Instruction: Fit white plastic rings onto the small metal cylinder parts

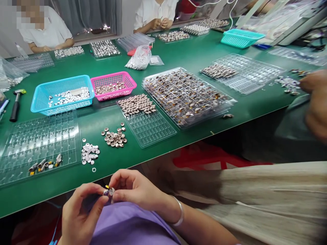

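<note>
Just off the front table edge, above a purple garment, my left hand [85, 207] pinches a small earbud shell [105, 192] with a dark face between thumb and fingertips. Close against it, my right hand [138, 194] grips a pale earbud cup [111, 191] the same way. A tiny yellow tab [107, 186] sticks up between the two pieces. Fingers hide part of both. On the table nearby lie loose white discs [89, 153], a pile of brownish cups [115, 137] and several earbud stems with yellow tabs [43, 165] on a clear tray [63, 132].
Beyond stand a blue basket [38, 106], a pink basket [133, 81], a half-filled tray [153, 131] and a stack of filled trays [187, 97]. A hammer [15, 107] lies at left. A neighbour's hand [316, 98] is at right; two people sit across.
</note>
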A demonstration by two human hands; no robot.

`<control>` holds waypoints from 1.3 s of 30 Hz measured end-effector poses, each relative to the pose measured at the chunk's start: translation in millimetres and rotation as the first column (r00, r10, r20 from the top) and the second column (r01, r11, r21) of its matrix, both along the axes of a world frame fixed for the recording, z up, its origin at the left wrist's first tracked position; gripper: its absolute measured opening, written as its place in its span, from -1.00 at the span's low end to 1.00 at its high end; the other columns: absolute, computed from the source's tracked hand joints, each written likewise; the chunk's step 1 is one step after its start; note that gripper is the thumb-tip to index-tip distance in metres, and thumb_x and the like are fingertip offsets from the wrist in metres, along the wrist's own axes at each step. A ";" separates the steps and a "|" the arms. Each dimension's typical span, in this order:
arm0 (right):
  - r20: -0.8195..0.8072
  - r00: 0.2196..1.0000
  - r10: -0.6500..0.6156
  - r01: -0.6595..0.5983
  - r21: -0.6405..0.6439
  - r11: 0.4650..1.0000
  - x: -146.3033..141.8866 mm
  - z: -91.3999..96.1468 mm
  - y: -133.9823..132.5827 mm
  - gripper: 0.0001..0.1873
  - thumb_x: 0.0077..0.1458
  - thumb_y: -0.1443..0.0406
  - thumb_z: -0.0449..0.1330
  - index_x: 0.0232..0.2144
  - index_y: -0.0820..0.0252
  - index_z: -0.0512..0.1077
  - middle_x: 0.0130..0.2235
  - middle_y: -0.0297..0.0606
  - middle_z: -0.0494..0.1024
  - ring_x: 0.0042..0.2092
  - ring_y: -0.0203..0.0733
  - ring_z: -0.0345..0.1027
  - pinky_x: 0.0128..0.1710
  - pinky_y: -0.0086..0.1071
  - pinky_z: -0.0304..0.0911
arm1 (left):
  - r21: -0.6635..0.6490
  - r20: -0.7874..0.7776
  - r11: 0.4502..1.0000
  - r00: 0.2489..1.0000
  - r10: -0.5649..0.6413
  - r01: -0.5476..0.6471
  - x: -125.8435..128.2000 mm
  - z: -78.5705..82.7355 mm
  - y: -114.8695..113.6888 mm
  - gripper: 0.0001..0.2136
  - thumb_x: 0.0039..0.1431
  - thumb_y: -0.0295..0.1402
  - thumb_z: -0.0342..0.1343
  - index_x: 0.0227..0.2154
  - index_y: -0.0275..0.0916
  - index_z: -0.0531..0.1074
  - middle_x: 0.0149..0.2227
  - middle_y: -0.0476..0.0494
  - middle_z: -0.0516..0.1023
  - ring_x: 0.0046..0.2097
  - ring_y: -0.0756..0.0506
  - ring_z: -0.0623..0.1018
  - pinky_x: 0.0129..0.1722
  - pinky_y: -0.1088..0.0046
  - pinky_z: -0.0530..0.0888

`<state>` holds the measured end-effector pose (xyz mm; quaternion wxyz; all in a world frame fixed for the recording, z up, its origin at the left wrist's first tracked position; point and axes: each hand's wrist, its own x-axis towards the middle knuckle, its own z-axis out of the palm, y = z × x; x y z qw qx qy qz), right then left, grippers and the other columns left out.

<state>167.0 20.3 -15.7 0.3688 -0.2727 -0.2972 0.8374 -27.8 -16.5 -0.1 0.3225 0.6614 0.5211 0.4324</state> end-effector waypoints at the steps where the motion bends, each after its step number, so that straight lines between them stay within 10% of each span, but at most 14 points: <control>1: -0.042 0.999 -0.013 0.012 -0.027 1.000 0.1 -0.5 0.4 -0.63 -0.16 0.24 0.51 -0.34 0.27 0.47 -0.39 -0.34 0.59 -0.38 -0.38 0.48 -0.28 -0.48 0.36 | -0.048 0.035 0.999 0.999 0.023 -0.021 -0.5 1.1 1.2 -0.80 0.14 -0.38 0.25 -0.16 -0.07 0.48 -0.30 0.05 0.61 -0.27 0.01 0.63 -0.21 0.64 0.56; 7: -0.256 0.966 -0.035 0.007 -0.109 0.994 -2.4 -7.3 -1.7 -0.62 -0.16 0.25 0.52 -0.35 0.28 0.46 -0.41 -0.30 0.62 -0.42 -0.33 0.53 -0.35 -0.48 0.42 | -0.366 0.211 0.930 0.977 0.040 0.041 3.3 8.2 9.6 -0.83 0.12 -0.23 0.26 -0.22 -0.08 0.59 -0.28 -0.03 0.57 -0.26 -0.03 0.60 -0.32 0.63 0.56; 16: -0.175 0.985 -0.008 -0.001 -0.050 0.999 -3.1 -12.4 -5.9 -0.57 -0.12 0.17 0.49 -0.32 0.26 0.40 -0.41 -0.34 0.54 -0.40 -0.30 0.51 -0.31 -0.40 0.42 | -0.248 0.193 0.963 0.980 -0.053 0.101 10.9 9.6 13.7 -0.97 0.14 -0.37 0.24 -0.36 -0.10 0.56 -0.39 0.01 0.52 -0.37 0.02 0.57 -0.41 0.65 0.53; 21: 0.152 0.976 -0.158 0.115 0.257 0.960 -2.7 -6.5 -8.7 -0.78 0.00 0.31 0.35 -0.35 0.24 0.38 -0.45 -0.43 0.39 -0.48 -0.43 0.24 -0.46 -0.52 0.17 | -0.126 0.060 0.989 0.996 -0.068 0.075 16.9 9.1 12.8 -0.97 0.13 -0.40 0.24 -0.38 -0.12 0.55 -0.39 -0.01 0.54 -0.36 0.00 0.58 -0.40 0.63 0.54; 26: 0.388 0.808 -0.444 0.098 0.654 0.750 2.8 -3.5 -7.3 -0.94 0.08 0.36 0.18 -0.44 0.21 0.38 -0.48 -0.43 0.29 -0.47 -0.39 0.10 -0.47 -0.46 0.09 | -0.066 -0.056 0.991 0.992 -0.117 0.113 21.7 6.6 20.1 -0.95 0.17 -0.37 0.20 -0.38 -0.15 0.55 -0.40 -0.03 0.57 -0.38 -0.01 0.58 -0.41 0.60 0.53; 32: 0.458 0.710 -0.534 0.154 0.639 0.753 27.1 -9.8 6.8 -0.86 0.16 0.28 0.16 -0.44 0.18 0.35 -0.41 -0.35 0.34 -0.41 -0.33 0.21 -0.41 -0.42 0.18 | 0.013 -0.428 0.989 0.894 -0.129 0.149 24.3 -1.3 85.0 -0.76 0.27 -0.23 0.03 -0.34 -0.17 0.58 -0.32 -0.11 0.62 -0.29 -0.08 0.59 -0.31 0.47 0.50; 39: 0.320 0.854 -0.411 0.294 0.355 0.888 45.4 -20.0 9.8 -0.67 0.15 0.05 0.24 -0.37 0.19 0.34 -0.29 -0.25 0.50 -0.29 -0.24 0.49 -0.22 -0.32 0.38 | 0.045 -0.586 0.998 0.810 -0.017 0.053 38.2 -7.4 154.4 -0.82 0.18 -0.31 0.10 -0.29 -0.14 0.62 -0.30 -0.14 0.55 -0.26 -0.17 0.52 -0.24 0.35 0.40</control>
